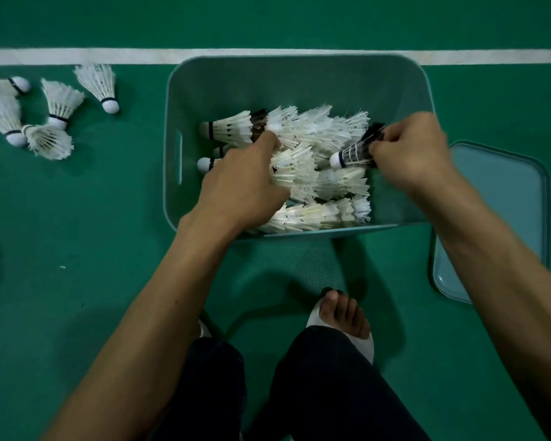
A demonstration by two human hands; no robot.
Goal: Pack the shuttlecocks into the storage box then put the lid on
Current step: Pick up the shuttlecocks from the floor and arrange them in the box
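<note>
Green court floor (pixel 109 313): your right hand (pixel 411 151) pinches a dark shuttlecock (pixel 353 154) by its skirt inside the storage box (pixel 268 87), likely to slot it in. Your left hand (pixel 245 183) digs into the packed pile (pixel 315 132), grip unclear. Loose shuttlecocks (pixel 58 103) left; lid (pixel 506 192) right, handy.

forearms (pixel 159 313): both bare | trousers (pixel 331 393): dark, plain | slipper (pixel 368 345): white, open-toed
</note>
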